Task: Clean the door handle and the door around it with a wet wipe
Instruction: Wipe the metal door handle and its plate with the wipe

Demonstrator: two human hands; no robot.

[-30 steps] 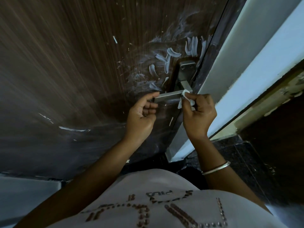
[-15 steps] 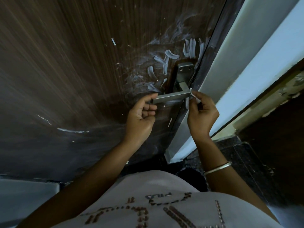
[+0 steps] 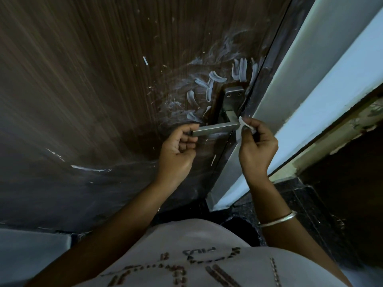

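Observation:
A grey metal lever handle (image 3: 217, 128) sticks out of its plate (image 3: 232, 98) on the dark brown wooden door (image 3: 93, 79). My left hand (image 3: 178, 148) pinches the free left tip of the lever between thumb and fingers. My right hand (image 3: 256, 146) pinches a small white wet wipe (image 3: 244, 124) and holds it against the lever's right end, at its bend. White smears and streaks (image 3: 209, 90) cover the door left of and above the plate.
The white door frame (image 3: 290, 96) runs diagonally right of the handle, with a dark opening (image 3: 352, 183) beyond it. Dark stone floor (image 3: 290, 204) lies below. More white marks (image 3: 87, 167) sit lower left on the door. A silver bangle (image 3: 277, 219) circles my right wrist.
My right hand slid the wipe rightward along the lever, from its top near the bend to the outer right end. The left hand stayed on the lever's tip.

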